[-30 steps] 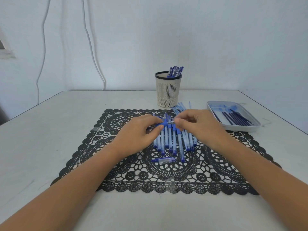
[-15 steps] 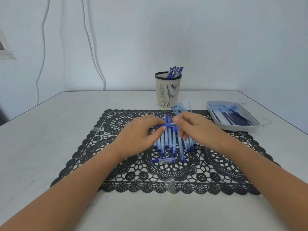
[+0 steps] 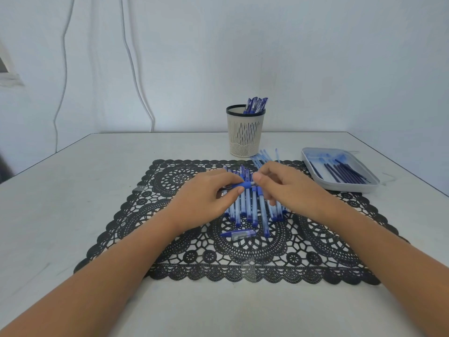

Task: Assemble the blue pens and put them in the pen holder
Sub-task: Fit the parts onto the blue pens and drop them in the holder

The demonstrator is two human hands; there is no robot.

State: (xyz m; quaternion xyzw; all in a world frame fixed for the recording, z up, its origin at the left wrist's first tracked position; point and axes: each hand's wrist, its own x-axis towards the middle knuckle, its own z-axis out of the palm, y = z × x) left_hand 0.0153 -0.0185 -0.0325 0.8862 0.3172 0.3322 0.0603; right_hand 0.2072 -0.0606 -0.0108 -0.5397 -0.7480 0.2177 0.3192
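Observation:
A blue pen (image 3: 243,185) lies crosswise between both hands above the mat. My left hand (image 3: 206,198) grips its barrel end, fingers curled round it. My right hand (image 3: 284,188) pinches its tip end with thumb and fingers. Below them a row of clear blue pen barrels (image 3: 252,210) lies on the black lace mat (image 3: 184,254). A loose pen cap (image 3: 239,234) rests nearer me. The beige pen holder (image 3: 245,132) stands behind the mat with several assembled pens (image 3: 256,105) in it.
A grey tray (image 3: 315,164) at the right holds several dark ink refills (image 3: 340,172). Some thin clear tubes (image 3: 263,155) lie beside the holder's base. The white table (image 3: 73,190) ends at a wall with hanging cables (image 3: 136,69).
Both hands stayed in place over the barrels. The right hand's fingers shifted slightly along the pen's tip end.

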